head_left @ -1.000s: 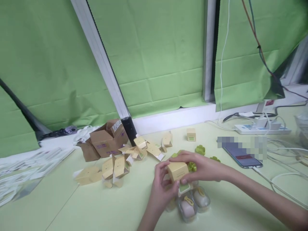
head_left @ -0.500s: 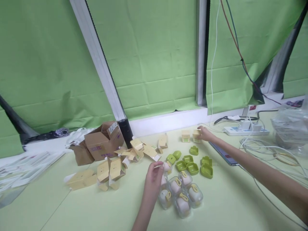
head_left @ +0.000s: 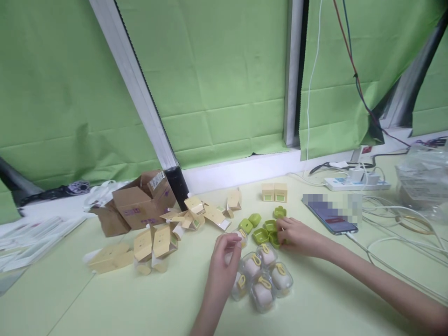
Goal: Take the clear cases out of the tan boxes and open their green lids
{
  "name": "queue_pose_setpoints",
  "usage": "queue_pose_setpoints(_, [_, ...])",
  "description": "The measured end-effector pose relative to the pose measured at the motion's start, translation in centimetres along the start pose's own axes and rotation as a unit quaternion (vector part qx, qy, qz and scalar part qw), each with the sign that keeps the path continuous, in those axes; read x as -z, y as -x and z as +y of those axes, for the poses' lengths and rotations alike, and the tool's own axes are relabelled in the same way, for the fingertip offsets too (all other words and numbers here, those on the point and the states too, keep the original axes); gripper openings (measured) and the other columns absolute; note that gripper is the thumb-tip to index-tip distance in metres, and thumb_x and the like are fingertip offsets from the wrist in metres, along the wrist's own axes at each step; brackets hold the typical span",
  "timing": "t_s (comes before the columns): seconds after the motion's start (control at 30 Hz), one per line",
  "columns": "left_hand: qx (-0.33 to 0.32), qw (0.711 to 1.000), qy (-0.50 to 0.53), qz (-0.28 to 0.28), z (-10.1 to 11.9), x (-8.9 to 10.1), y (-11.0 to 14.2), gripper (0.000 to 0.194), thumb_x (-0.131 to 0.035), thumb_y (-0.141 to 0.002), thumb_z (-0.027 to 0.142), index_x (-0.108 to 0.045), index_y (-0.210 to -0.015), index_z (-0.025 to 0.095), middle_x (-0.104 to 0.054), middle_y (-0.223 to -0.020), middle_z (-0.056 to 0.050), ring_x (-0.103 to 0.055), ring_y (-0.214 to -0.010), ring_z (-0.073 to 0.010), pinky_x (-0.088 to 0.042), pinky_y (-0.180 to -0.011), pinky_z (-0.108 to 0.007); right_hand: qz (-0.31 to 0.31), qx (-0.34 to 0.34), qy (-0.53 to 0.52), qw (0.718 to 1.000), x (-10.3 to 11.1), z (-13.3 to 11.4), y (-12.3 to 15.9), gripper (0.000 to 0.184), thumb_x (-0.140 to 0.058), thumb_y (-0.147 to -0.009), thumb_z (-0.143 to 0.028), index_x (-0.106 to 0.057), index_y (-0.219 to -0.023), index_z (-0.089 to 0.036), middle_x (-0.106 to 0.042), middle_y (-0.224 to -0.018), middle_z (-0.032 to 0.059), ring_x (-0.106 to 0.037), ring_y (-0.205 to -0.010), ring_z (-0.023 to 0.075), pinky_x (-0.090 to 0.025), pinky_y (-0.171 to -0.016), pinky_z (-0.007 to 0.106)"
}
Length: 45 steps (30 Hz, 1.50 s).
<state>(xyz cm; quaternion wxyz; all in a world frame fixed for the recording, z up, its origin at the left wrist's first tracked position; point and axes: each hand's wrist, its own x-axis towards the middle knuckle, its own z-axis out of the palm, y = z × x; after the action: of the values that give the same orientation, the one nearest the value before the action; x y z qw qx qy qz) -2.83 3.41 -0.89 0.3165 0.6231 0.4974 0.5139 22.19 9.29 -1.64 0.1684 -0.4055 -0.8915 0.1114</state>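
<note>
My right hand [head_left: 297,237] is closed with bent fingers over the small green flower-shaped cups [head_left: 261,236]; its fingertips touch a cup at the right of the group, and its palm covers what lies beneath. My left hand [head_left: 224,259] is half curled, thumb apart from the fingers, beside a clear rounded case [head_left: 242,237] with a pale body inside. I see no object inside this hand. Several more clear cases with yellow loops [head_left: 263,291] stand close together between my forearms. Behind them lie green lid-like pieces [head_left: 255,219] and another green cup [head_left: 280,212].
Two small yellow boxes [head_left: 274,192] stand side by side at the back. Opened yellow cartons [head_left: 164,240] and a brown cardboard box [head_left: 140,205] lie left. A phone [head_left: 331,217], white cables [head_left: 381,224], a power strip [head_left: 357,183] and a plastic bag [head_left: 423,177] are right.
My right hand has let go of a small yellow box at the back, now beside its twin, and has come forward onto the green cups. My left hand stays by the clear cases.
</note>
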Motion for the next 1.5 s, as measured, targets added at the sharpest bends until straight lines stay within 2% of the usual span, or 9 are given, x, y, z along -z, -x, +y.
queue_pose_setpoints(0.13, [-0.023,0.999,-0.032,-0.030,0.5,-0.3,0.6,0.017,-0.052,-0.084,0.031,-0.062,-0.090,0.020,-0.063,-0.098,-0.009,-0.058,-0.097,-0.0238,-0.044,-0.089,-0.039,0.034,-0.021,-0.157,0.987,1.1,-1.7,0.8,0.019,-0.053,-0.088,-0.035,-0.059,-0.079,-0.019,-0.056,-0.112,0.0104,-0.053,-0.108,0.0257,-0.044,-0.089,0.041])
queue_pose_setpoints(0.33, [0.035,0.982,0.026,-0.185,1.6,-1.7,2.5,0.067,-0.069,-0.075,0.032,-0.040,-0.136,0.030,-0.044,-0.142,-0.008,-0.039,-0.130,-0.0277,-0.033,-0.105,-0.041,0.047,-0.008,-0.518,0.854,0.6,-6.9,1.5,0.026,-0.062,-0.083,-0.043,-0.056,-0.076,-0.019,-0.053,-0.106,0.0058,-0.058,-0.096,0.0189,-0.049,-0.084,0.034])
queue_pose_setpoints(0.57, [0.069,0.981,0.158,-0.093,2.0,-1.4,2.2,0.058,-0.073,-0.072,0.031,-0.051,-0.125,0.028,-0.055,-0.126,-0.008,-0.048,-0.120,-0.0270,-0.038,-0.099,-0.038,-0.001,0.018,-0.174,0.985,2.2,-6.4,2.9,0.007,-0.065,-0.080,-0.025,-0.063,-0.085,-0.021,-0.054,-0.090,0.0030,-0.055,-0.086,0.0196,-0.046,-0.078,0.035])
queue_pose_setpoints(0.8, [0.206,0.877,0.412,-0.137,2.8,-1.9,2.1,0.045,-0.072,-0.074,0.035,-0.061,-0.114,0.018,-0.066,-0.101,-0.007,-0.060,-0.086,-0.0162,-0.047,-0.080,-0.027,-0.055,-0.002,-0.207,0.977,1.2,-4.6,2.8,0.007,-0.059,-0.083,-0.024,-0.065,-0.080,-0.020,-0.057,-0.101,0.0052,-0.057,-0.097,0.0219,-0.046,-0.084,0.036])
queue_pose_setpoints(0.9, [0.228,0.852,0.447,-0.147,2.7,-2.3,2.2,0.043,-0.067,-0.079,0.038,-0.061,-0.116,0.018,-0.066,-0.090,-0.005,-0.059,-0.071,-0.0132,-0.048,-0.068,-0.026,0.015,-0.034,-0.397,0.917,0.1,-4.7,2.3,0.012,-0.058,-0.084,-0.029,-0.058,-0.076,-0.020,-0.059,-0.110,0.0064,-0.056,-0.108,0.0226,-0.043,-0.093,0.039])
queue_pose_setpoints(1.0, [0.234,0.849,0.448,-0.151,2.6,-2.6,2.3,0.033,-0.067,-0.080,0.032,-0.065,-0.108,0.015,-0.067,-0.089,-0.006,-0.058,-0.071,-0.0119,-0.048,-0.070,-0.025,0.074,-0.116,-0.608,0.782,-0.7,-5.2,1.9,0.024,-0.055,-0.087,-0.042,-0.050,-0.076,-0.021,-0.067,-0.093,0.0036,-0.064,-0.093,0.0202,-0.048,-0.088,0.041])
queue_pose_setpoints(1.07, [0.237,0.850,0.448,-0.145,2.6,-2.7,2.3,0.027,-0.067,-0.080,0.027,-0.066,-0.104,0.015,-0.067,-0.092,-0.006,-0.059,-0.078,-0.0132,-0.048,-0.077,-0.026,0.096,-0.153,-0.657,0.732,-0.8,-5.5,1.8,0.027,-0.058,-0.085,-0.046,-0.049,-0.078,-0.022,-0.068,-0.085,0.0013,-0.066,-0.084,0.0188,-0.051,-0.082,0.039])
queue_pose_setpoints(1.23, [0.248,0.850,0.452,-0.110,2.1,-3.2,2.3,0.025,-0.061,-0.084,0.035,-0.068,-0.096,0.014,-0.069,-0.096,-0.009,-0.062,-0.083,-0.0167,-0.050,-0.079,-0.029,0.154,-0.174,-0.574,0.785,0.1,-5.7,2.1,0.026,-0.070,-0.076,-0.044,-0.061,-0.080,-0.021,-0.063,-0.068,-0.0029,-0.063,-0.063,0.0137,-0.053,-0.067,0.030])
queue_pose_setpoints(1.5, [0.274,0.882,0.369,-0.100,2.5,-3.9,2.7,0.040,-0.069,-0.077,0.031,-0.062,-0.114,0.017,-0.068,-0.112,-0.010,-0.063,-0.099,-0.0211,-0.046,-0.094,-0.036,0.177,-0.127,-0.472,0.854,1.3,-6.0,2.8,0.036,-0.072,-0.074,-0.041,-0.067,-0.104,-0.021,-0.070,-0.091,0.0056,-0.068,-0.080,0.0200,-0.057,-0.076,0.037])
